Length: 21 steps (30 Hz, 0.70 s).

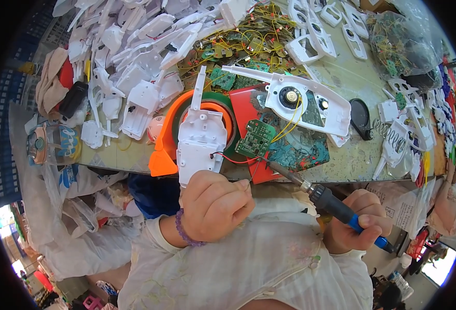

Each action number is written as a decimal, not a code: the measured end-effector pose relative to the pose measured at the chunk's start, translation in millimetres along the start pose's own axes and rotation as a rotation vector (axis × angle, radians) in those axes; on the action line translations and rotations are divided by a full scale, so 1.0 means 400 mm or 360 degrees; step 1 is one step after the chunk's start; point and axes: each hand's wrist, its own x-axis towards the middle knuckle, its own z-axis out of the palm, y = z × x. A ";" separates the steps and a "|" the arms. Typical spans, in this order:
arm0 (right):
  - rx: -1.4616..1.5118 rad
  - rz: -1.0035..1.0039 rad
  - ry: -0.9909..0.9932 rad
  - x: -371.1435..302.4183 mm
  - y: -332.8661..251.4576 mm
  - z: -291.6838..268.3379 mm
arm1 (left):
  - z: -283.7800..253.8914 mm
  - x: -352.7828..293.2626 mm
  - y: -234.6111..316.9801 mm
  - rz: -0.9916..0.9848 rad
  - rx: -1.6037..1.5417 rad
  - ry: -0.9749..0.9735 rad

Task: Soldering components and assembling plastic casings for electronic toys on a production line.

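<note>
My left hand (213, 204) grips the lower end of a white plastic toy shell half (201, 139), held upright over an orange tape-roll holder (166, 142). Red and black wires run from the shell to a green circuit board (255, 138). Yellow wires link that board to a second white shell half with a round speaker (303, 101). My right hand (360, 222) holds a soldering iron (325, 199) with a black and blue handle, its tip pointing up-left toward the wires beside the board.
A heap of white shell halves (130, 57) covers the table's left. Loose green boards with yellow wires (243, 46) lie at the back. More white parts (331, 26) and a clear bag of boards (401, 44) sit right. A plastic jar (52, 144) stands at the left edge.
</note>
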 end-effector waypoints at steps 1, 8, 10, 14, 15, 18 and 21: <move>-0.0001 -0.0003 0.0000 0.000 0.000 0.000 | 0.000 0.001 0.000 0.0002 -0.0001 0.0001; -0.0038 -0.0032 -0.0003 -0.001 0.001 0.007 | -0.002 0.004 0.001 -0.0007 -0.0007 0.0003; -0.0065 -0.0036 -0.0020 0.000 0.000 0.007 | 0.000 0.003 0.000 -0.0005 -0.0009 0.0002; -0.0030 -0.0039 0.0002 0.003 -0.005 0.003 | -0.006 0.008 0.002 0.0014 -0.0030 0.0007; -0.0022 -0.0018 0.0021 0.003 -0.007 0.001 | -0.007 0.009 0.003 0.0024 -0.0041 0.0005; -0.0045 0.0024 0.0045 0.001 -0.013 -0.002 | -0.005 0.006 0.002 0.0045 -0.0052 0.0051; -0.0082 0.0102 0.0078 0.002 -0.017 0.000 | -0.003 0.003 0.000 0.0060 -0.0052 0.0039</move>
